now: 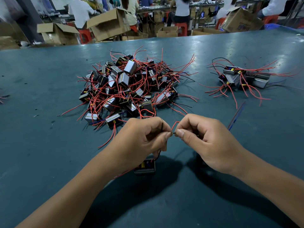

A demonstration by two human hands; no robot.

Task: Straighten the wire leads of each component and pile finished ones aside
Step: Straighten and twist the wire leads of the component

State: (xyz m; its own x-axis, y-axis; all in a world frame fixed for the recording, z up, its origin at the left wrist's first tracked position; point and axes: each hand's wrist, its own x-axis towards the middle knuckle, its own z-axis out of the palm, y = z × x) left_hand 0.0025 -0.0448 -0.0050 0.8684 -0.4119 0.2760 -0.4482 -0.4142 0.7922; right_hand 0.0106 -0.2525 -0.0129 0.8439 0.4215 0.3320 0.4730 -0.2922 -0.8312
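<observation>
A small black component (145,167) hangs just under my left hand (144,137), close over the green table (49,145). Its black lead (172,133) runs between both hands. My left hand pinches the lead at thumb and forefinger, and my right hand (202,142) pinches it a finger's width away. A red lead (174,125) loops up between the hands. A big tangled heap of components (128,84) with red and black leads lies beyond my hands. A smaller pile (243,78) with spread leads sits at the right.
A blue wire (236,115) lies to the right of my right hand. Wire ends (4,97) show at the left edge. Past the table's far edge stand open cardboard boxes (107,23), red stools and seated people at benches.
</observation>
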